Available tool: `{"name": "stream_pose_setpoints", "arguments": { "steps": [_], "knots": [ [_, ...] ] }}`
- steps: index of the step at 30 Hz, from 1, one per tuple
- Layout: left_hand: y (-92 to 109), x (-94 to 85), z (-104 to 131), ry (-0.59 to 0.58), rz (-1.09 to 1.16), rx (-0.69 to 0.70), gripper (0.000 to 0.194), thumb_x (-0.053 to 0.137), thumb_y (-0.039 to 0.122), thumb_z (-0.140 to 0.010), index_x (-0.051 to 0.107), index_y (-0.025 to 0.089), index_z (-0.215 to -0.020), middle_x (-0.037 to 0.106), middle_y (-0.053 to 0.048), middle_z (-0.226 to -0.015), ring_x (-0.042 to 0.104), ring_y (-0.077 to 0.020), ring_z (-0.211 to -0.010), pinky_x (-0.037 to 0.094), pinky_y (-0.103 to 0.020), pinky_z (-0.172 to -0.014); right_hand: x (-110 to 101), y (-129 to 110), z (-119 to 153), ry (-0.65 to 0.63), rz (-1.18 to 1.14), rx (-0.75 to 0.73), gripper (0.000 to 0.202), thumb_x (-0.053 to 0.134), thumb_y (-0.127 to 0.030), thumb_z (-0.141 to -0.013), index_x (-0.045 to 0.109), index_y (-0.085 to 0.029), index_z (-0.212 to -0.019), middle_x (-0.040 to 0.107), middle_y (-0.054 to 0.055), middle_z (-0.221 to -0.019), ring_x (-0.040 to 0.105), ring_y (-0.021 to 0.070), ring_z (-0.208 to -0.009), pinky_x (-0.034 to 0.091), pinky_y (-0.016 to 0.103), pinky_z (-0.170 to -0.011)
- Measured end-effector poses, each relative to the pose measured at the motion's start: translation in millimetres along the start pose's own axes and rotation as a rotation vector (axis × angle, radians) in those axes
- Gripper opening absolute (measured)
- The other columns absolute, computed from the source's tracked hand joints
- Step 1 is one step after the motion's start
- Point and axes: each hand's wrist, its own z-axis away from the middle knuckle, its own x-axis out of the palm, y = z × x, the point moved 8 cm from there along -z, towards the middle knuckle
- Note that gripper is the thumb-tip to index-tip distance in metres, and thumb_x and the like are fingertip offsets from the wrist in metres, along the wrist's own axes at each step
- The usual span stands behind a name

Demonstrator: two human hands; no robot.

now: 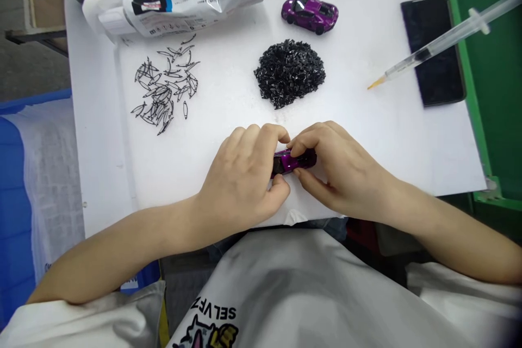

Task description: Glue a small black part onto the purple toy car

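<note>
Between my two hands, close to the table's front edge, is a small purple toy car (289,162). My left hand (248,176) grips its left end, thumb on the near side and fingers on the far side. The right end is pinched by my right hand (334,168), its thumb and fingertips on the near and far sides. Fingers cover parts of the car's sides and ends. Beyond the hands lies a heap of small shiny black pieces (289,73). A second purple toy car (310,13) stands behind that heap.
Thin black looped pieces (163,92) lie scattered at the left on the white table (228,92). A white glue pouch (179,8) lies at the back left. On the right, a syringe (428,49) with an orange tip extends over a black phone (436,65).
</note>
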Motion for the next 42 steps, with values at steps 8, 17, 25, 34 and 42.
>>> {"name": "stream_pose_setpoints", "arguments": {
  "steps": [8, 17, 25, 34, 42],
  "knots": [
    [-4.0, -4.6, 5.7, 0.024, 0.039, 0.031, 0.042, 0.052, 0.018, -0.072, 0.043, 0.013, -0.113, 0.055, -0.004, -0.086, 0.047, -0.0196, -0.08, 0.041, -0.034, -0.076, -4.1, 9.9, 3.4, -0.069, -0.088, 0.055, 0.023, 0.05, -0.009, -0.071, 0.044, -0.018, -0.092, 0.054, 0.007, -0.092, 0.053, 0.0211, -0.089, 0.047, 0.037, -0.074],
    [-2.4, -2.5, 6.8, 0.012, -0.009, 0.094, 0.046, 0.051, 0.019, -0.074, 0.042, 0.013, -0.119, 0.056, -0.007, -0.092, 0.048, -0.0213, -0.083, 0.041, -0.036, -0.077, -3.9, 10.2, 3.2, -0.088, -0.072, 0.045, 0.024, 0.052, -0.01, -0.071, 0.047, -0.016, -0.094, 0.055, 0.008, -0.092, 0.053, 0.0217, -0.09, 0.047, 0.037, -0.074],
    [-24.5, -7.0, 2.4, -0.061, 0.447, -0.099, 0.043, 0.061, 0.022, -0.073, 0.043, 0.023, -0.113, 0.06, 0.001, -0.088, 0.055, -0.0163, -0.081, 0.045, -0.032, -0.074, -18.7, 19.0, 7.3, -0.01, -0.192, 0.192, 0.028, 0.056, -0.024, -0.079, 0.044, -0.022, -0.105, 0.057, 0.004, -0.094, 0.055, 0.0167, -0.082, 0.048, 0.033, -0.072],
    [-31.9, -7.7, 1.1, -0.066, 0.682, -0.155, 0.037, 0.062, 0.029, -0.077, 0.045, 0.022, -0.109, 0.063, -0.001, -0.087, 0.059, -0.0162, -0.081, 0.045, -0.032, -0.073, -19.8, 29.2, 13.8, 0.04, -0.433, 0.36, 0.028, 0.057, -0.031, -0.082, 0.042, -0.026, -0.105, 0.058, 0.002, -0.09, 0.06, 0.0181, -0.084, 0.05, 0.036, -0.075],
    [-31.4, -9.3, -0.3, -0.004, 0.647, -0.067, 0.038, 0.063, 0.021, -0.074, 0.045, 0.023, -0.108, 0.059, -0.002, -0.094, 0.053, -0.0137, -0.08, 0.042, -0.028, -0.067, -18.0, 30.9, 7.2, -0.017, -0.482, 0.252, 0.038, 0.062, -0.025, -0.078, 0.041, -0.022, -0.11, 0.059, 0.004, -0.1, 0.059, 0.0164, -0.095, 0.05, 0.033, -0.083]
  ]
}}
